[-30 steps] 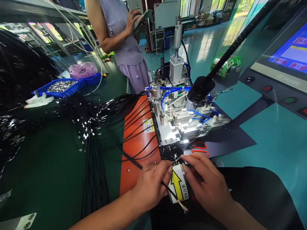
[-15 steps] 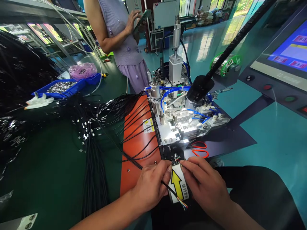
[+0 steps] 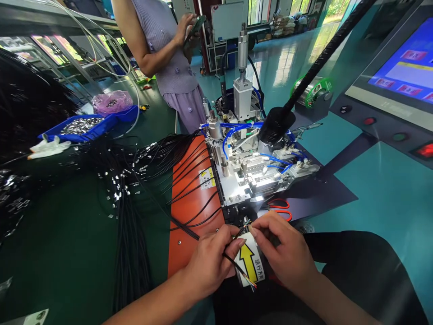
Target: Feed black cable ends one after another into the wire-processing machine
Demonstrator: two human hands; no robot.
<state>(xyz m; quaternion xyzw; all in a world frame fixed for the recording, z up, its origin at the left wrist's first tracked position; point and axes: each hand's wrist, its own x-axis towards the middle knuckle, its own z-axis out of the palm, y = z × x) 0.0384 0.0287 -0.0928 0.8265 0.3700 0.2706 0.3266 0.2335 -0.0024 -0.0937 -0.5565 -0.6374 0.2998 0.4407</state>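
1. Since half a second ago the whole view has slid slightly left, and the left hand [image 3: 211,257] has parted its thumb from its index fingertip, baring a gap with black cable [image 3: 241,232] in it.
2. Left fingers are otherwise curled around the cable; a second cable [image 3: 237,264] leaves the hand lower down, its splayed end over the arrow plate [image 3: 259,266].
3. Thumb and index of the right hand [image 3: 282,250] are pinched together at the coloured wires [image 3: 247,222] of the upper cable end; which strand they hold is too small to tell.
4. These wires sit beyond the right edge of the table [image 3: 74,253], past the orange-red cover [image 3: 189,212] along that edge and just above the arrow plate.
5. Good handling here probably means steadying the cable close behind its stripped end, parting strands singly with a light pinch, and keeping the second cable's strands out of the way.
6. Towards the table's far end, left of its right edge, a blue tray [image 3: 43,138] holds heaped silvery parts [image 3: 81,126]. Adjoining it is a second blue tray [image 3: 130,113], contents unclear, with a pink bag [image 3: 118,99] of small pieces beside or partly over it.
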